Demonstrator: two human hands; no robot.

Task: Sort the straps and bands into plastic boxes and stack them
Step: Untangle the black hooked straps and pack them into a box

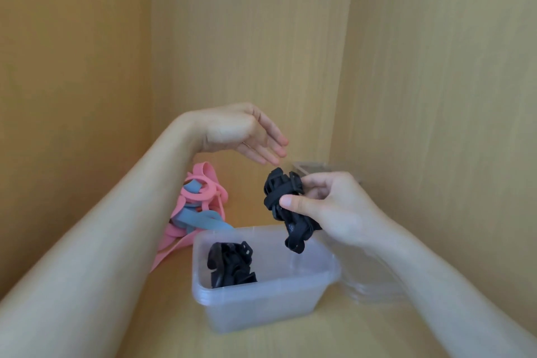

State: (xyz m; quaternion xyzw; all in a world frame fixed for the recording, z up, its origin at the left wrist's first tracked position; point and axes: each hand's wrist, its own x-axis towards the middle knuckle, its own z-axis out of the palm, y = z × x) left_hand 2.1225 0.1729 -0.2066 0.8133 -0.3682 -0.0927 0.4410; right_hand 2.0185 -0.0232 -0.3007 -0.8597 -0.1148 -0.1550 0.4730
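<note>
Boxing in the scene on three sides, a left wall (72,67), a back wall (252,52) and a right wall (450,81) of pale wood rise from the wooden shelf floor (290,340), leaving free room only above and toward the bottom of the frame. A clear plastic box (261,311) sits at lower centre, open at the top, with a clump of black straps (231,266) lying in its left half. Just right of it is a blurred stack of clear plastic (369,279), and another clear piece (313,167) shows in the back right corner, partly hidden.

The right hand (334,206), at centre right, grips a bundle of black straps (283,197), thumb across the front and fingers curled behind; the bundle's lower end hangs over the box's far right part. The left hand (238,131), above centre, hovers with fingers loosely extended and together, their tips just above the bundle, holding nothing. A heap of pink and blue bands (197,200) lies at centre left, touching the box's far left corner.
</note>
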